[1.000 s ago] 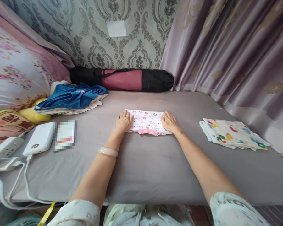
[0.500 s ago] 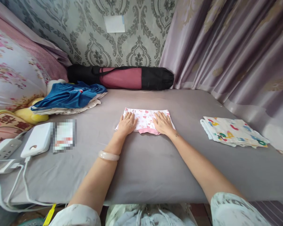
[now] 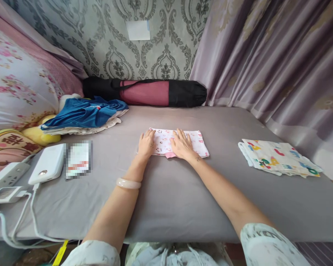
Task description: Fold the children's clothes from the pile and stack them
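Observation:
A folded white garment (image 3: 163,140) with a pink and red print lies flat on the grey bed sheet (image 3: 177,199). Its pink trim peeks out along the near edge, partly under my wrist. My left hand (image 3: 147,142) rests on the garment's left end, fingers stretched forward. Near the middle of the cloth, my right hand (image 3: 181,145) lies flat with its fingers spread. Neither hand grips the fabric. The right end of the garment is uncovered.
Folded letter-print clothes (image 3: 279,157) lie at the right. At the left are a blue garment (image 3: 86,112), a white power bank (image 3: 47,164), a power strip (image 3: 9,177) and cables. A long black-and-pink bag (image 3: 144,92) lies along the wall.
My right hand has slid left from the garment's right end to its middle. My left hand moved slightly inward over the cloth, then back to the left end.

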`<state>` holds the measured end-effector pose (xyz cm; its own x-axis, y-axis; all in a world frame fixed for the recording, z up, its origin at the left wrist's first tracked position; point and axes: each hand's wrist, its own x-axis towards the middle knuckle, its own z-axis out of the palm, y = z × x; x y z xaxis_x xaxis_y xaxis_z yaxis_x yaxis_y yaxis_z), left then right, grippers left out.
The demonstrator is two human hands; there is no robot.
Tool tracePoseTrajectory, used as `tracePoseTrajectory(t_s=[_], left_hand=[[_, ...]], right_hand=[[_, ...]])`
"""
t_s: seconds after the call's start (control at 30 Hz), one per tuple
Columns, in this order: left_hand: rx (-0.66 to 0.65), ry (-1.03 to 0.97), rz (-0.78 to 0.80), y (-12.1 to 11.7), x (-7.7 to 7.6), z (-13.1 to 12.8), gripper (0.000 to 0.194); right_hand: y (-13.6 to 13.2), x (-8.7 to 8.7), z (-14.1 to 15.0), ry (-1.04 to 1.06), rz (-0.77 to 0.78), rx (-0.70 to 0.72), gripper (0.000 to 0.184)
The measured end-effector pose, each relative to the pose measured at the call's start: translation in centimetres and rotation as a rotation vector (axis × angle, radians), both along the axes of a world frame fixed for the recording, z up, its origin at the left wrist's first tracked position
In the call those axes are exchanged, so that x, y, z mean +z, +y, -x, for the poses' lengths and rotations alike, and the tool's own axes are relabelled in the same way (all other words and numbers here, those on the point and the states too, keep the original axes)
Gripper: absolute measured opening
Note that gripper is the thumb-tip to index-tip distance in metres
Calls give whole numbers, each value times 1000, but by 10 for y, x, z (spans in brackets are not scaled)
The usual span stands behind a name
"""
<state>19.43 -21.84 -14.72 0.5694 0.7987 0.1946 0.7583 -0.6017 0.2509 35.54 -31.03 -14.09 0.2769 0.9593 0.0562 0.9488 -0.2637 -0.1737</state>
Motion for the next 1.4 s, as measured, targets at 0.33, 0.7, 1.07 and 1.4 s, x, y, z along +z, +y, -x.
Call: tracePoseTrajectory(t_s=[0.33,0.7,1.07,1.4], left_hand=[[39,-91,61,10,-10,0,63],[79,-281,67,17,-18,0,63],[259,-559,196,22,-8,5,52],[294,-830,283,34,-17,12,47]], right_hand=[[6,-10,5,33,95,12,64],[32,-11,18,87,101,44,66],[46,-1,31,51,38,16,60],[55,-14,55,130,-10,29,63]])
